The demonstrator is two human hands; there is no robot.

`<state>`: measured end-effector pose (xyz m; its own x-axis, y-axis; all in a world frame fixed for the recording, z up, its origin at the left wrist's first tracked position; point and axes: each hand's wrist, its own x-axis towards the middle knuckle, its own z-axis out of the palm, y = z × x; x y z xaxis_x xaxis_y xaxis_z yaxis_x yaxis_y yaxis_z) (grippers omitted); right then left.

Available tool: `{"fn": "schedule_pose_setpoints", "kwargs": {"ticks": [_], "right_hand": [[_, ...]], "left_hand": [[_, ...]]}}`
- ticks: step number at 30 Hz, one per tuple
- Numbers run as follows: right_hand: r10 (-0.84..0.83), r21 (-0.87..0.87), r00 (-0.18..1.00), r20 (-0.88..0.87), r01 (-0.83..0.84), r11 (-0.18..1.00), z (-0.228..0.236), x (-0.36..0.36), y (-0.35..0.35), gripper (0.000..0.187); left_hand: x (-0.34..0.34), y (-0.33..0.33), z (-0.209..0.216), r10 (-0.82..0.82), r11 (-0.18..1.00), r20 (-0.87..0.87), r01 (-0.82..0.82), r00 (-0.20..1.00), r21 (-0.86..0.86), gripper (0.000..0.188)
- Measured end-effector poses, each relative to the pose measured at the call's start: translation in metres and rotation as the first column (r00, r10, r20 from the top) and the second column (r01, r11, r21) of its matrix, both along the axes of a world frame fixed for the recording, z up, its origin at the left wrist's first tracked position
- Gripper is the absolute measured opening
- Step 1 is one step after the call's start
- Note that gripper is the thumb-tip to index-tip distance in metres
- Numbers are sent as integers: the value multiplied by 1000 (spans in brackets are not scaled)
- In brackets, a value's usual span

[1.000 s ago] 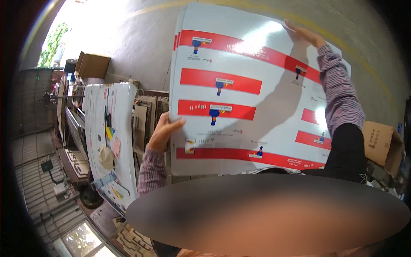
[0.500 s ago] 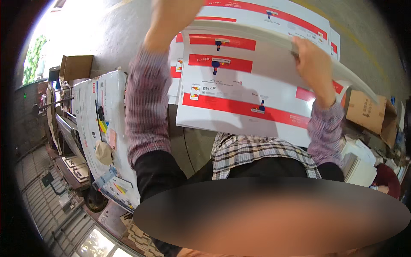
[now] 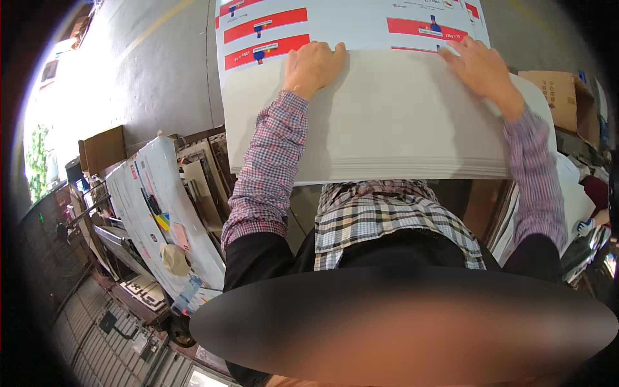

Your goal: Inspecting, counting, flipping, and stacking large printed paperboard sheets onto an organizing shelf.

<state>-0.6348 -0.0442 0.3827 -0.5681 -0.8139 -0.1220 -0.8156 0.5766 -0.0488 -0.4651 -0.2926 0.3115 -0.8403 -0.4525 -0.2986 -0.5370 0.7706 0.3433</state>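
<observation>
A large stack of printed sheets [image 3: 364, 19], white with red bands and small blue pictures, extends away from me. Nearer my body, several plain off-white sheets [image 3: 400, 122] lie blank side up on top, their layered edges showing along the near side. My left hand [image 3: 314, 66] rests at the far edge of these blank sheets, fingers bent forward and thumb apart; its fingertips are partly out of sight. At the same edge farther right, my right hand [image 3: 482, 74] lies with thumb and fingers spread, touching the sheets.
A wrapped white stack [image 3: 145, 206] stands at the left, with a beige cloth-like item [image 3: 174, 259] on it. Brown cardboard boxes stand at the far left [image 3: 103, 149] and right [image 3: 553, 97]. Another person's gloved hand [image 3: 585, 227] shows at the right edge.
The lifted sheets have turned over and now lie flat, blank side up. My left hand has come down and nearer, off the raised edge; my right hand has moved slightly farther away.
</observation>
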Motion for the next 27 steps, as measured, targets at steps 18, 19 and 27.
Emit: {"fn": "schedule_pose_setpoints", "kwargs": {"ticks": [18, 19, 27], "right_hand": [[-265, -40, 960, 92, 270, 962, -67, -94, 75, 39], [-311, -89, 950, 4, 310, 947, -69, -93, 94, 38], [-346, -300, 930, -123, 297, 906, -151, -126, 112, 32]], "left_hand": [[49, -93, 11, 360, 925, 70, -346, 930, -154, 38], [61, -104, 15, 352, 924, 114, -325, 929, -203, 45], [73, -133, -78, 137, 915, -363, -258, 921, -309, 26]]}}
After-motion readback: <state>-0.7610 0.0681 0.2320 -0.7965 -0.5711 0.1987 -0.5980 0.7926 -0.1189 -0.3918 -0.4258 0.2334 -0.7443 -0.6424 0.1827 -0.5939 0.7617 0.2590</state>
